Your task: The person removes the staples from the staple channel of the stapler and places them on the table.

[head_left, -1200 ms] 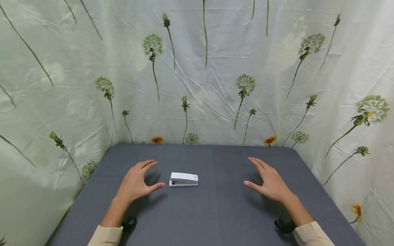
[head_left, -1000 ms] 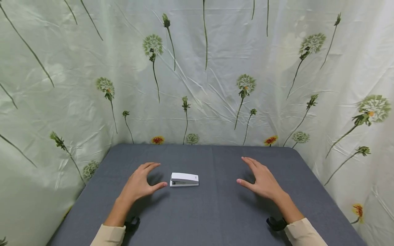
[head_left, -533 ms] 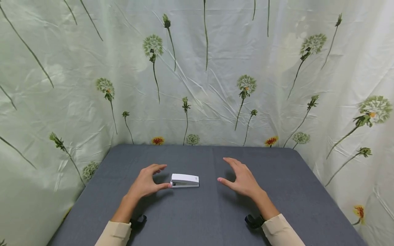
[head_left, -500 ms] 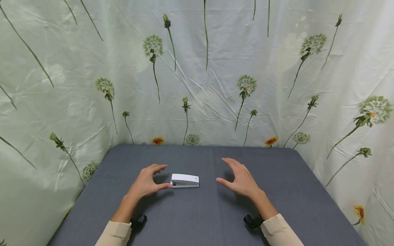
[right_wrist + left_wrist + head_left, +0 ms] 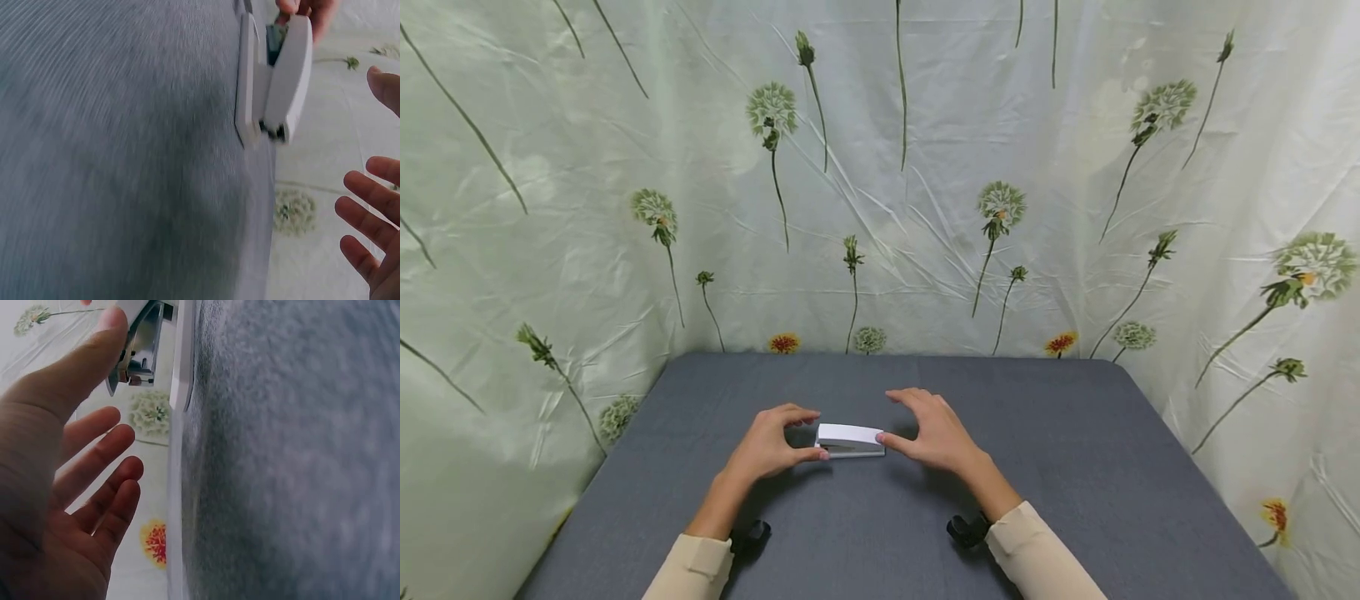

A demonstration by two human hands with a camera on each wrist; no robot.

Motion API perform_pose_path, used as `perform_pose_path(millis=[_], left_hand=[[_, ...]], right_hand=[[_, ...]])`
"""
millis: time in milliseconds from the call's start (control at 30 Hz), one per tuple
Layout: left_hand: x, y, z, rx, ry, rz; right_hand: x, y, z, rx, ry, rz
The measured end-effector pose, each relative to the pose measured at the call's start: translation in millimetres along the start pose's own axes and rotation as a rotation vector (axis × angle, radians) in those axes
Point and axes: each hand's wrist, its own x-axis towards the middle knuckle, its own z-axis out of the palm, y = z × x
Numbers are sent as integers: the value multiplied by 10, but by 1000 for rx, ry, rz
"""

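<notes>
A small white plastic stapler (image 5: 849, 439) lies flat near the middle of the grey cloth-covered table (image 5: 1075, 467). The left hand (image 5: 771, 446) touches the stapler's left end with its thumb tip, fingers loosely spread and gripping nothing. At the stapler's right end the right hand (image 5: 932, 433) arches with fingers apart, its thumb at that end.

There was one white stapler (image 5: 849, 440) on one grey table (image 5: 1075, 467). Two hands were in view, one left hand (image 5: 769, 446) and one right hand (image 5: 931, 433), each from one cream sleeve (image 5: 688, 569), two in all.
</notes>
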Motion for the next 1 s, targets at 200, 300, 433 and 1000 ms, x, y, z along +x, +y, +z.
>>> perform_pose_path(millis=[200,300,433,1000], left_hand=[[11,5,21,-10,-16,-4],[10,14,29,-18,-19,-1],[15,14,41,-28,-24,13],[61,-7,85,6,-55,15]], right_hand=[[156,-200,188,-35,-39,-66],[229,-295,256,-40,-67,-97],[319,-370,353,-63,-104,-136],[502,-576,600,-74,-141,-194]])
